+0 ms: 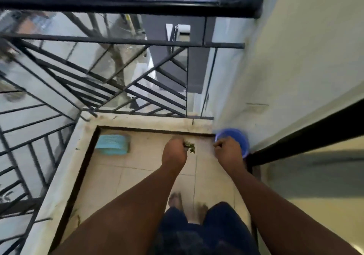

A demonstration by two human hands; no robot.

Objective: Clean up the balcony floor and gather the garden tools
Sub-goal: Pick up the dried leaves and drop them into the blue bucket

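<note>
My left hand [174, 152] is held out over the tiled balcony floor [110, 178] and grips a small clump of green plant debris [190, 148] that sticks out past its fingers. My right hand [228, 149] is beside it with fingers curled; whether it holds anything is not clear. A blue plastic bowl [239, 137] sits in the far right corner, partly hidden behind my right hand. The frame is blurred by motion.
A light blue slotted basket [112, 144] lies on the floor at the far left corner. A black metal railing [98, 89] bounds the far and left sides. A wall and a dark door frame [307, 136] stand on the right. My bare feet [187, 205] are below.
</note>
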